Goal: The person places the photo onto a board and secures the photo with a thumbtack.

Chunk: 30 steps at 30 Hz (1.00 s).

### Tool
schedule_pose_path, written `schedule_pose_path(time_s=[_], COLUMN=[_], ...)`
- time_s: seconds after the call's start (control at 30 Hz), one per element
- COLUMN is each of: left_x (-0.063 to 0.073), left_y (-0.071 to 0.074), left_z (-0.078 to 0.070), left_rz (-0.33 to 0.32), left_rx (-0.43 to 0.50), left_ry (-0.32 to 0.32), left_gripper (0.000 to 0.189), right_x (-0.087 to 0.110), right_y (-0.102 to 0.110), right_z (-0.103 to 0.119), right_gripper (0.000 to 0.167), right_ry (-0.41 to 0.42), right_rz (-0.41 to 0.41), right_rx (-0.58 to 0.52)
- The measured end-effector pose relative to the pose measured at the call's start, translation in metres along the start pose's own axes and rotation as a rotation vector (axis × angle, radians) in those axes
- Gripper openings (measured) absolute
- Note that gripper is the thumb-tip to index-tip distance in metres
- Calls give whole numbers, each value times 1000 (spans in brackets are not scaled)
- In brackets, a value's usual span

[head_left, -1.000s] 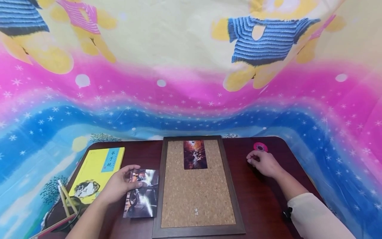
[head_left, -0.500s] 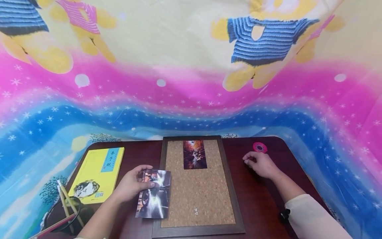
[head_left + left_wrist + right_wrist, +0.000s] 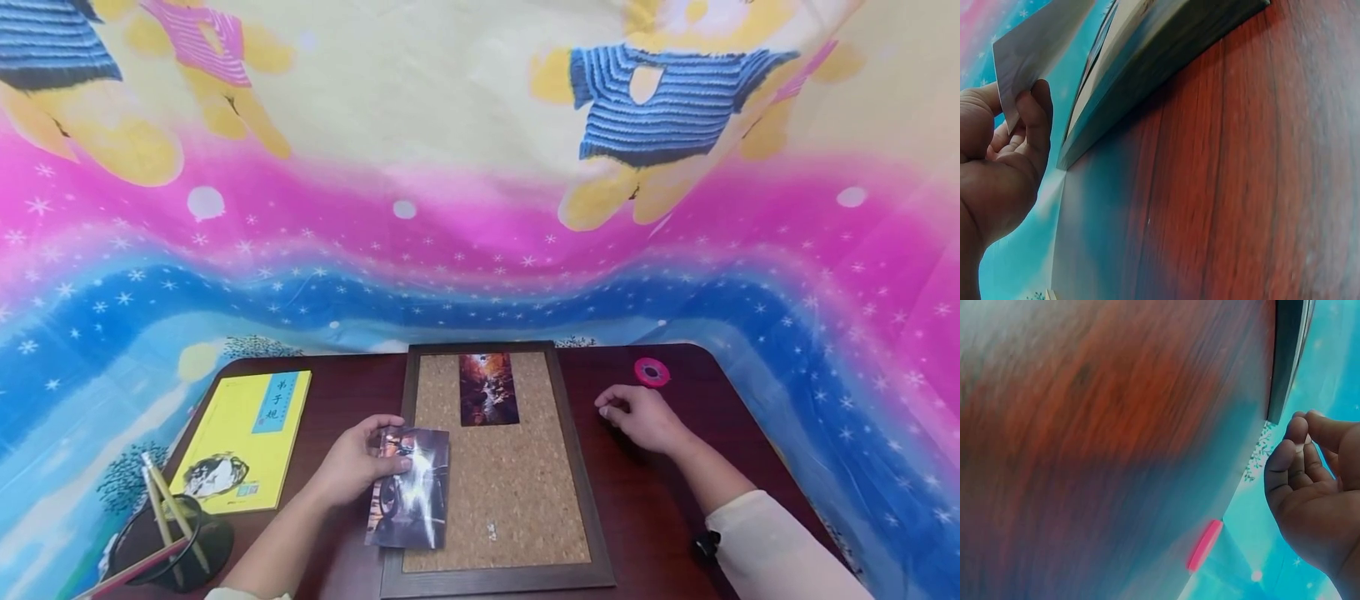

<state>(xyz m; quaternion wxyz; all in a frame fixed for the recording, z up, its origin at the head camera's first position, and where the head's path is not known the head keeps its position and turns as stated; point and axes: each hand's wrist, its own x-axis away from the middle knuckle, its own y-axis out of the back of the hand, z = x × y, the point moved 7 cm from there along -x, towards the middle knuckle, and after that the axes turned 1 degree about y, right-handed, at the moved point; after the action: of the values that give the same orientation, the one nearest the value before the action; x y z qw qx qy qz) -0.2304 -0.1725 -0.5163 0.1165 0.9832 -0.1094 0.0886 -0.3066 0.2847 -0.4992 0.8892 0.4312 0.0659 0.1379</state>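
My left hand [image 3: 356,462] pinches a glossy photo [image 3: 411,492] by its left edge, thumb on the printed face. The picture shows a dark motorcycle-like shape under strong glare. It is held over the left frame edge of a cork board [image 3: 517,483]; the left wrist view shows the pale back of the photo [image 3: 1032,53]. Another photo [image 3: 487,390], an autumn stream scene, lies at the board's top. Right of the board, my right hand [image 3: 641,419] hovers with fingers curled and thumb against the index finger [image 3: 1297,428]. Nothing shows between them.
A pink tape roll [image 3: 652,372] lies at the table's back right. On the left are a yellow book [image 3: 243,442] and a black mesh pen holder [image 3: 217,546] with pencils. A small whitish mark [image 3: 492,531] shows low on the cork. A printed curtain [image 3: 480,275] hangs behind.
My left hand has carried the photo rightward, from beside the board to over its left part. The right hand has moved left, away from the tape roll and toward the board.
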Motion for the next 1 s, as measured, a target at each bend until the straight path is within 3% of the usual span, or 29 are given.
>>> schedule_pose_path(time_s=[0.33, 1.0], left_x=[-5, -20], left_y=[-18, -50], left_z=[-6, -4], left_rz=[3, 38], left_rx=[-22, -14], left_ry=[-24, -50], left_gripper=[68, 67], right_x=[2, -4], right_y=[-9, -32], right_z=[15, 38], right_gripper=[10, 6], right_ry=[30, 99], right_rz=[8, 16], right_rx=[-10, -21])
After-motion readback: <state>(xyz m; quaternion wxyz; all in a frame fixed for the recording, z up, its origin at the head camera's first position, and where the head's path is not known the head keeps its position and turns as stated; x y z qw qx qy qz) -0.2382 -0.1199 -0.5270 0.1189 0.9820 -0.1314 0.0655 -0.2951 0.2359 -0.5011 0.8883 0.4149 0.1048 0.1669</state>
